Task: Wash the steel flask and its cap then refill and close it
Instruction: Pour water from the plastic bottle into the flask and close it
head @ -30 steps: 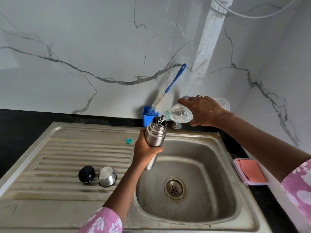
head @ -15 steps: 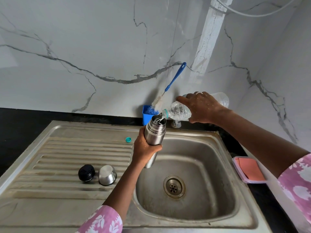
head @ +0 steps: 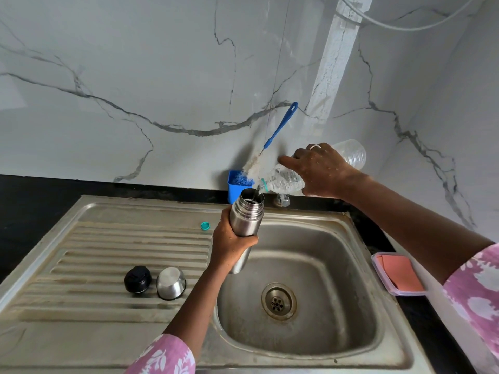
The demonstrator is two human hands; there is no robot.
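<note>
Steel flask (head: 247, 221) nearly upright, mouth up, left hand (head: 229, 244) fingers curled round it, right hand (head: 321, 171) fingers gripping tilted bottle (head: 283, 182)

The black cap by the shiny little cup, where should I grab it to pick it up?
Pinch the black cap round its curved side wall, coming straight down from above. It sits on the ribbed draining board with the steel cup close on its right, so your fingers probably fit best on its near and far sides.
</note>
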